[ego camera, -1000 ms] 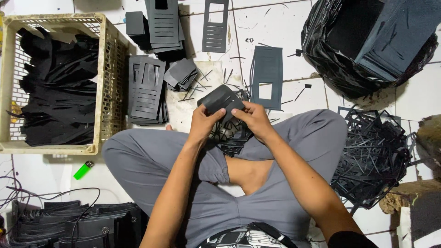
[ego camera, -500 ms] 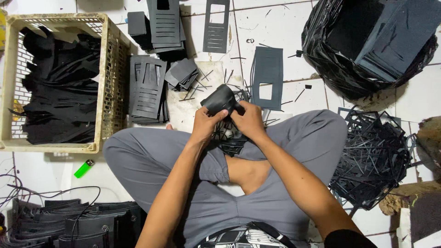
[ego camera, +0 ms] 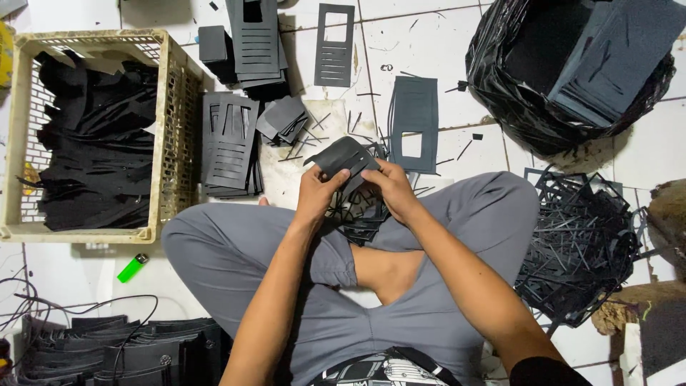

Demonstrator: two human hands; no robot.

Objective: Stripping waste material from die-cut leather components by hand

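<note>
A dark grey, flat die-cut piece [ego camera: 341,159], thin and bent slightly, with cut slots along one edge, is held above the person's crossed legs. The left hand [ego camera: 319,191] pinches its near-left edge, thumb on top; the right hand [ego camera: 392,187] grips its right edge with curled fingers. Just beyond the piece lies a flat cut sheet [ego camera: 414,123] with a rectangular window on the white tiled floor [ego camera: 443,43]. Left of the piece sits a stack of slotted sheets [ego camera: 229,143], then a beige plastic crate [ego camera: 175,93] of black pieces. Right of the piece lies a tangle of offcut strips [ego camera: 582,243].
</note>
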